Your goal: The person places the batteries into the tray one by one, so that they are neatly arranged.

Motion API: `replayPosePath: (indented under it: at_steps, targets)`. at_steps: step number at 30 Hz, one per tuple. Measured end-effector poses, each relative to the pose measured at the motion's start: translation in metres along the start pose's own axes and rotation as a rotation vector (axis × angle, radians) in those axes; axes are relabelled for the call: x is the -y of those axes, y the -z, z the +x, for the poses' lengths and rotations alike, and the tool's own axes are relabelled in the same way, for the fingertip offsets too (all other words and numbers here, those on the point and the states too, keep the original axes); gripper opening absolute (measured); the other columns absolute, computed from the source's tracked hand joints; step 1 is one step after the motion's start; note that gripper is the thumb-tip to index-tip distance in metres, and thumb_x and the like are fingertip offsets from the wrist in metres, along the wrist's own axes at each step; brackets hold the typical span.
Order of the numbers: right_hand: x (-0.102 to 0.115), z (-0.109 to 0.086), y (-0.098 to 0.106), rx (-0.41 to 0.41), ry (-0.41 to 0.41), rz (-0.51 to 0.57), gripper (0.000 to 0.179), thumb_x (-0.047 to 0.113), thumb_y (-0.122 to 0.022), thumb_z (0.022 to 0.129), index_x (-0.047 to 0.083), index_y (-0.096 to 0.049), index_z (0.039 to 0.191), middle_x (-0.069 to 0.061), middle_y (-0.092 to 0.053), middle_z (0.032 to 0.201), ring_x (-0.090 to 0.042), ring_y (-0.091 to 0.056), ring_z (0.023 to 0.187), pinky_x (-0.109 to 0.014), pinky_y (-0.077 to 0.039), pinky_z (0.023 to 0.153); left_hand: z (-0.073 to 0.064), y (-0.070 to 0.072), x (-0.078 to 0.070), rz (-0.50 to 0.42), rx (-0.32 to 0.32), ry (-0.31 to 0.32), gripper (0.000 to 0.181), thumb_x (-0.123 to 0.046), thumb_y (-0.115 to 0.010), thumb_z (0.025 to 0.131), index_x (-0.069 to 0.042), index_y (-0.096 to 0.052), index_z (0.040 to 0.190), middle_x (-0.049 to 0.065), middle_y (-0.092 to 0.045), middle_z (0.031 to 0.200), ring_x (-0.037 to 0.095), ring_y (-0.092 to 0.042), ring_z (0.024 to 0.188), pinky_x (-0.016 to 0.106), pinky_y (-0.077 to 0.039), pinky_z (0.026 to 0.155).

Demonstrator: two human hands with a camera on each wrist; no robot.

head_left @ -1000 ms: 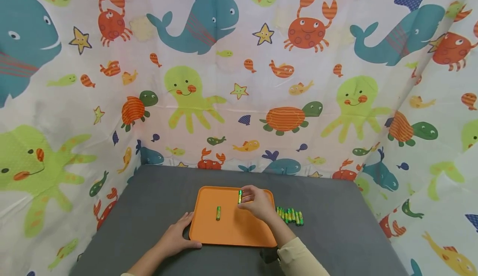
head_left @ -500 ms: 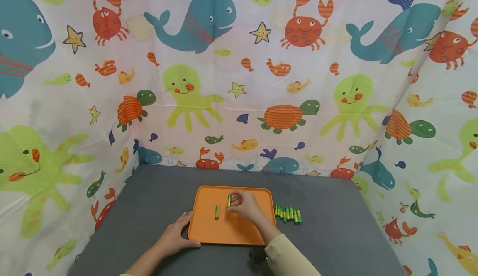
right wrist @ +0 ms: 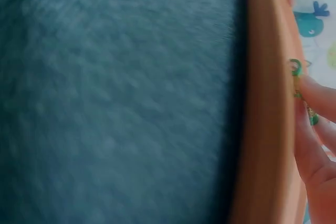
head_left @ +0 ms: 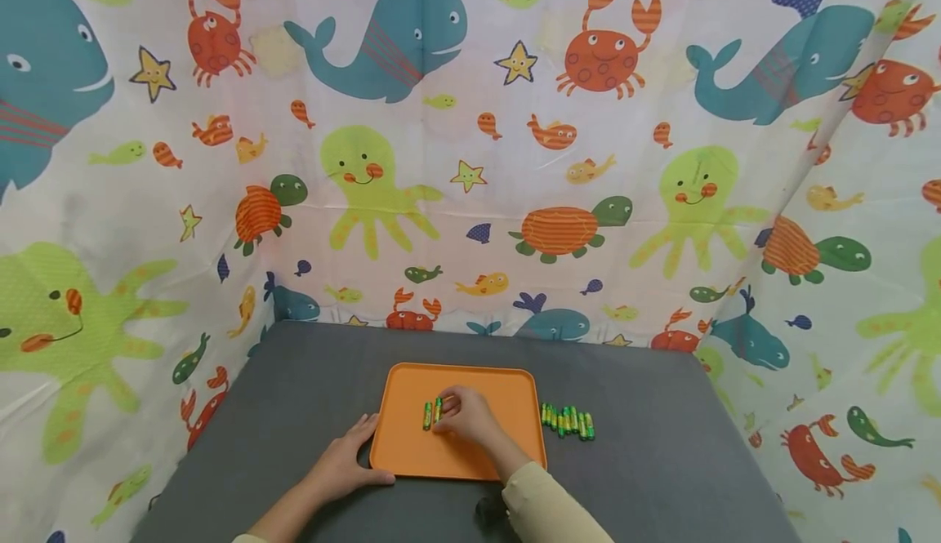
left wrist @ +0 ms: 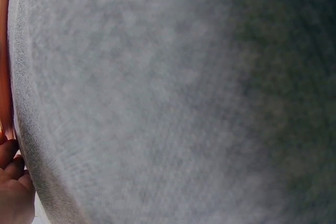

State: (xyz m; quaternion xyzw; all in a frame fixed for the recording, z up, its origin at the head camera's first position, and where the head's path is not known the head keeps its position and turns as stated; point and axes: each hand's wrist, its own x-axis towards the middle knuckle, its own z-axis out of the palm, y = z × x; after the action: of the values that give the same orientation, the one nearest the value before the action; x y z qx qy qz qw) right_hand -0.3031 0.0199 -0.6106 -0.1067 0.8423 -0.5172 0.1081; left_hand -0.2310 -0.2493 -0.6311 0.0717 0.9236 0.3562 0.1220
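On the orange tray [head_left: 500, 392], a green-and-yellow battery [head_left: 427, 416] stands or lies lengthwise, left of the middle; which, I cannot tell. Just right of it, my right hand [head_left: 470, 422] pinches a second battery [head_left: 439, 410] between thumb and fingers, a narrow gap apart from the first. Whether the held one touches the tray is unclear. In the right wrist view, green battery ends show by the fingers [right wrist: 317, 98]. My left hand [head_left: 341, 465] rests at the tray's left edge, fingers spread, thumb along the near corner. The left wrist view catches only part of that hand [left wrist: 14, 198].
Several more batteries [head_left: 568, 422] sit in a row on the grey table [head_left: 632, 461], right of the tray. A small dark object [head_left: 490, 512] is near the right sleeve. Behind and at both sides hangs a curtain [head_left: 456, 224] with sea animals.
My right hand has carried its battery leftward and down, from the tray's upper right part to beside the first battery. The left hand has stayed at the tray's edge.
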Motion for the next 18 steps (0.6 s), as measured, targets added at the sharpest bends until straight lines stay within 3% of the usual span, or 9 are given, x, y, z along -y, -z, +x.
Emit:
replayPosePath:
  at_steps: [7,18]
  targets:
    - [0.0022,0.0014,-0.0057,-0.012,0.002,-0.036,0.048,0.001,-0.088,0.074,0.001,-0.067,0.117,-0.012,-0.064,0.098,-0.016,-0.06,0.079,-0.03,-0.054,0.068,0.0024,0.0009,-0.0011,-0.003,-0.004,0.004,0.118,-0.067,-0.084,0.067,-0.016,-0.032,0.16,0.016,-0.03,0.164,0.047,-0.031,0.147,0.074,-0.03,0.106]
    - [0.0019,0.0014,-0.0091,-0.008,-0.015,-0.095,0.052,-0.002,-0.089,0.071,0.0,-0.067,0.118,-0.009,-0.064,0.097,-0.016,-0.059,0.077,-0.029,-0.053,0.065,0.0009,-0.0021,0.0013,0.012,-0.01,-0.007,0.118,-0.066,-0.084,0.067,-0.015,-0.032,0.16,0.016,-0.031,0.164,0.046,-0.031,0.148,0.074,-0.03,0.106]
